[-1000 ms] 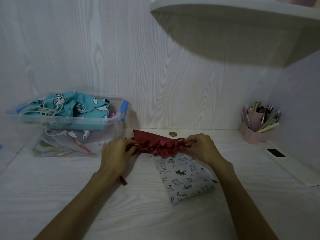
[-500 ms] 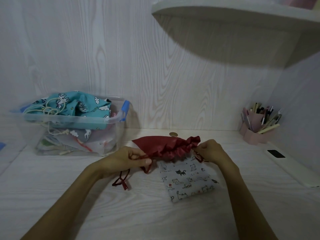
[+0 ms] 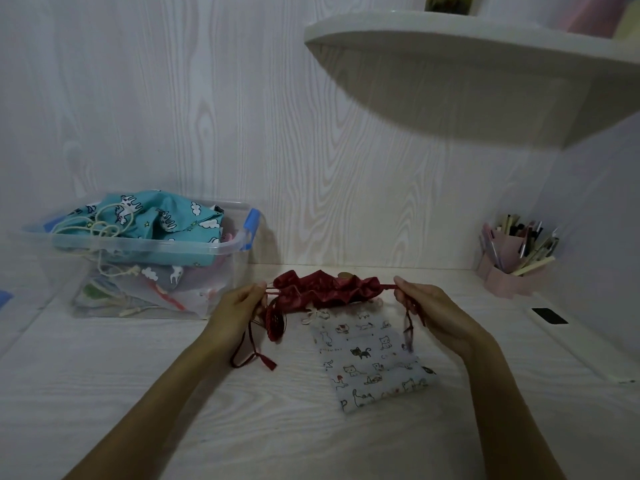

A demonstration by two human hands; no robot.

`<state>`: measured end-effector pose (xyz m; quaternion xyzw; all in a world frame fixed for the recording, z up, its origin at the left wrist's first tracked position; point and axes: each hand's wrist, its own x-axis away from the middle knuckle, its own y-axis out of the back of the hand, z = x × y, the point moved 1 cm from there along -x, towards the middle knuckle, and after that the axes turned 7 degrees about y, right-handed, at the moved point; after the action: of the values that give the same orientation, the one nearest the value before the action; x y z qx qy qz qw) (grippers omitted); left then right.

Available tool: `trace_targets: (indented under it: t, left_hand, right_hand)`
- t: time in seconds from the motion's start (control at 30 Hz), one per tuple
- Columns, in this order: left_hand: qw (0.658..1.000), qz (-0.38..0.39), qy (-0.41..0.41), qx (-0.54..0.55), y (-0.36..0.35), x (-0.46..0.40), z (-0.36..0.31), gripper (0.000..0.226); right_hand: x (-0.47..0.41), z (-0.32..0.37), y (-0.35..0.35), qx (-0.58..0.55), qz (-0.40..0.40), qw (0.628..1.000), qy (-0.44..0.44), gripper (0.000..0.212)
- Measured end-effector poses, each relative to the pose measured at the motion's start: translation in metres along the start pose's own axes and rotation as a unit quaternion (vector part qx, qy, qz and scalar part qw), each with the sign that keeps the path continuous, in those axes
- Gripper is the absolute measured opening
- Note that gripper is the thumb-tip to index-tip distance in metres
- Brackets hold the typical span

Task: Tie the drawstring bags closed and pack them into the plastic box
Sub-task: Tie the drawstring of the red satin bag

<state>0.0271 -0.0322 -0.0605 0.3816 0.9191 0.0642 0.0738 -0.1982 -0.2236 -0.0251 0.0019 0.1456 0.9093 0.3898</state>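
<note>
The red drawstring bag hangs gathered between the two hands above the desk; the left hand pinches its cord at one end, the right hand pinches the cord at the other. Just under the grip lies a cat-print bag, flat. Farther left of the left hand stands the plastic box, a teal unicorn-print bag heaped inside.

Single head-worn view, forward and down, close over the desk.

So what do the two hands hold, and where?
Left hand and right hand each pinch a drawstring end of the gathered dark red fabric bag.
</note>
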Motion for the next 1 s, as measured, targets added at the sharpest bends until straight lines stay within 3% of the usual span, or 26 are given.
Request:
trace_targets:
  t: [0.13, 0.23, 0.47, 0.63, 0.77, 0.9, 1.0]
  left_hand:
    - [1.0, -0.011, -0.009, 0.0, -0.002, 0.001, -0.003, 0.039]
    - [0.999, -0.021, -0.015, -0.019, 0.0, 0.003, -0.008, 0.04]
    - [0.999, -0.04, -0.019, -0.021, 0.002, 0.001, -0.008, 0.041]
    - [0.995, 0.058, 0.066, -0.047, -0.002, 0.005, -0.011, 0.05]
    - [0.965, 0.172, 0.029, -0.198, 0.0, 0.008, -0.001, 0.047]
    - [0.958, 0.169, -0.038, -0.23, 0.0, 0.007, 0.002, 0.016]
    - [0.975, 0.16, 0.005, -0.152, 0.007, 0.004, -0.003, 0.035]
  right_hand:
    - [-0.008, -0.002, -0.005, -0.017, -0.097, 0.995, -0.009, 0.039]
    - [-0.004, 0.0, -0.009, -0.076, -0.079, 0.994, -0.009, 0.035]
    - [-0.004, -0.001, -0.003, -0.089, -0.066, 0.993, -0.03, 0.033]
    - [-0.006, -0.007, -0.002, -0.069, -0.055, 0.996, -0.03, 0.032]
    - [-0.009, -0.007, -0.004, -0.081, -0.044, 0.995, -0.025, 0.033]
    - [-0.01, -0.01, -0.003, -0.079, -0.046, 0.995, -0.034, 0.033]
    - [-0.01, -0.012, 0.0, -0.147, -0.061, 0.986, -0.057, 0.036]
